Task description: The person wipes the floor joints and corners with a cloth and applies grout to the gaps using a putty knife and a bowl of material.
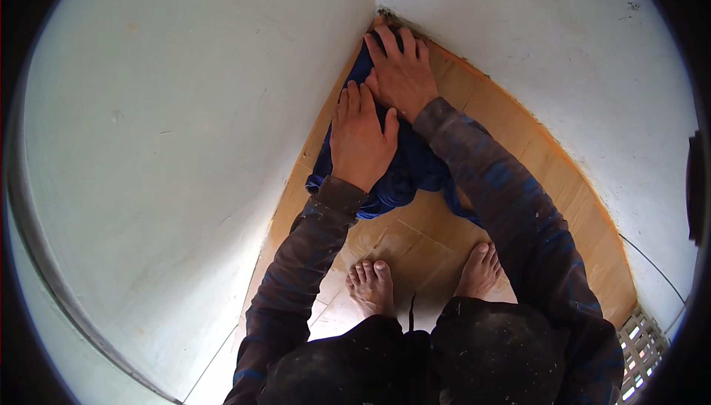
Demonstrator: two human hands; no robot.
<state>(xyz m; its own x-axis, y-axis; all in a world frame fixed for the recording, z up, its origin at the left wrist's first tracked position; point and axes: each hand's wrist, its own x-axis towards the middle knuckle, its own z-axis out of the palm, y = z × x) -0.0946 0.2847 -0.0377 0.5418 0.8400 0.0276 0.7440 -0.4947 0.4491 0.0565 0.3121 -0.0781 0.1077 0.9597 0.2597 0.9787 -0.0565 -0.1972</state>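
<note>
A dark blue cloth lies bunched on the wood-look floor, reaching up into the corner where two walls meet. My left hand rests flat on it near the left wall, palm down, with the thumb held apart from the fingers. Farther in, my right hand presses the cloth toward the corner, its fingers spread and slightly bent. Both palms are hidden, and loose folds of the cloth trail toward my feet.
Pale walls rise on the left and right. Orange-brown edging runs along the right wall's foot. My bare feet stand close behind the cloth. A lattice-like plastic item sits at the lower right.
</note>
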